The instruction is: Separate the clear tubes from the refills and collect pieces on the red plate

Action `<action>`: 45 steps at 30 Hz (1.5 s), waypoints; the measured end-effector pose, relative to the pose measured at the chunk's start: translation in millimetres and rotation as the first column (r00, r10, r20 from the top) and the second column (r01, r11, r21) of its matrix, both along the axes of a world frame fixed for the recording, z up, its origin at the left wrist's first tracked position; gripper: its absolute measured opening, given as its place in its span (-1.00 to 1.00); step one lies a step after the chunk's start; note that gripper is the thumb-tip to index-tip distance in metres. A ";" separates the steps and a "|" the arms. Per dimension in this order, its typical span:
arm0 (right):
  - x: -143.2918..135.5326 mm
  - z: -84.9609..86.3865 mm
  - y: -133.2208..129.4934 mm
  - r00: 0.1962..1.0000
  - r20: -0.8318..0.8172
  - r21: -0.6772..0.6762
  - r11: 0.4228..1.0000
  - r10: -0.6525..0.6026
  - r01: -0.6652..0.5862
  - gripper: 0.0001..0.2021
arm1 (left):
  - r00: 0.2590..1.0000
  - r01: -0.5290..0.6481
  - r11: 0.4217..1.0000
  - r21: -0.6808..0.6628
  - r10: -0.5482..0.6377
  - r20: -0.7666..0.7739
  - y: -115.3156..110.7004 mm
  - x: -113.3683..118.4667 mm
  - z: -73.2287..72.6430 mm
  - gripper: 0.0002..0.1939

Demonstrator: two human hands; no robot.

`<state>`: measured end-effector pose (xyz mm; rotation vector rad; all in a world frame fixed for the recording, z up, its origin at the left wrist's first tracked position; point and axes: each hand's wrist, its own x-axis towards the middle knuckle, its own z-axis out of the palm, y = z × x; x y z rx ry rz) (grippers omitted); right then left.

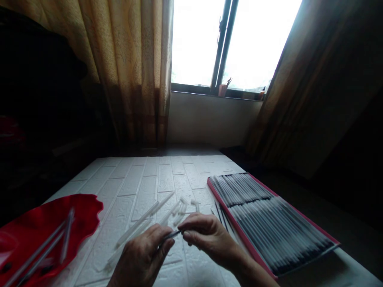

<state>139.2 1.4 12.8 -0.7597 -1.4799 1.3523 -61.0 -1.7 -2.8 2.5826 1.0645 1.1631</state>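
Note:
My left hand is closed around a slim pen with a clear, dark-cored barrel. My right hand pinches the pen's far end between thumb and fingertips; whatever small part sits there is hidden. Just beyond the hands lie long clear tubes and several short clear pieces, probably caps. A few thin dark sticks, like ink refills, rest between my right hand and the box.
On the right a shallow red-edged box holds two rows of pens. A scalloped red dish with several pens stands at left. Both are on a white brick-patterned table. Curtains and a window stand behind.

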 end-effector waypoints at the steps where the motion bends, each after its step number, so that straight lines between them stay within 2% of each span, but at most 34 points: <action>1: -2.0 -1.5 0.4 0.999 0.006 0.031 0.999 -0.039 0.039 -0.86 | 1.000 0.000 1.000 -0.005 0.000 -0.005 -0.2 0.6 -0.2 -0.85; 3: -2.6 -1.8 1.5 0.991 -0.017 0.032 0.991 -0.129 0.130 -0.84 | 1.000 -0.019 1.000 -0.005 0.019 -0.005 0.2 1.0 -0.8 -0.84; 5: 1.6 0.9 3.6 0.962 -0.106 -0.019 0.968 -0.252 0.252 -0.77 | 0.998 -0.060 0.998 0.018 0.059 0.013 1.7 0.1 -1.8 -0.81; 9: 18.8 8.3 9.8 0.811 -0.298 -0.148 0.864 -0.503 0.481 -0.66 | 0.991 -0.129 0.989 0.071 0.126 0.043 6.3 -3.5 -4.7 -0.76; 11: 25.6 10.4 12.3 0.766 -0.328 -0.174 0.832 -0.553 0.526 -0.64 | 0.989 -0.146 0.985 0.087 0.143 0.043 8.0 -5.0 -6.3 -0.74; 13: 27.2 11.0 12.7 0.771 -0.304 -0.142 0.827 -0.560 0.544 -0.63 | 0.987 -0.158 0.982 0.105 0.155 0.037 8.6 -5.9 -7.3 -0.73; 16: 19.7 9.9 9.8 0.882 -0.130 -0.105 0.891 -0.453 0.442 -0.62 | 0.989 -0.149 0.984 0.101 0.149 0.007 7.7 -5.8 -6.4 -0.76; 19: 7.4 6.0 5.3 0.975 0.055 -0.183 0.958 -0.214 0.221 -0.60 | 0.995 -0.088 0.995 0.036 0.089 -0.037 6.5 -4.7 -2.8 -0.79; 21: 0.6 2.8 2.8 0.991 0.094 -0.240 0.963 -0.099 0.119 -0.62 | 0.997 -0.058 0.998 0.014 0.059 -0.056 6.4 -4.1 -0.9 -0.81; 23: -3.6 0.3 1.0 0.995 0.093 -0.284 0.957 -0.040 0.065 -0.65 | 0.997 -0.049 0.999 0.019 0.050 -0.066 6.9 -3.9 -0.8 -0.83; 30: -7.4 -2.4 -1.9 0.998 0.069 -0.343 0.939 0.008 0.016 -0.65 | 0.996 -0.034 0.999 0.027 0.036 -0.083 8.0 -3.7 -7.1 -0.85; 33: -7.5 -4.6 -1.5 0.998 0.058 -0.348 0.937 0.023 -0.001 -0.63 | 0.994 -0.024 0.997 0.070 0.031 -0.102 6.5 -2.8 -4.6 -0.83; 37: -4.9 -3.2 -1.8 0.990 0.100 -0.375 0.925 0.103 -0.058 -0.60 | 0.986 0.018 0.992 0.127 0.003 -0.169 2.5 -0.1 1.2 -0.83; 39: -2.7 -0.3 -2.7 0.980 0.144 -0.397 0.915 0.137 -0.069 -0.58 | 0.984 0.033 0.996 0.081 -0.018 -0.177 0.5 2.0 2.1 -0.85; 41: -0.5 2.7 -4.3 0.976 0.150 -0.417 0.905 0.159 -0.084 -0.57 | 0.990 0.058 0.998 -0.039 -0.063 -0.127 -0.9 4.2 0.7 -0.85; 45: 3.1 7.4 -7.5 0.984 -0.054 -0.460 0.870 0.170 -0.176 -0.48 | 0.980 0.153 0.953 -0.262 -0.111 0.167 0.1 7.1 -4.7 -0.82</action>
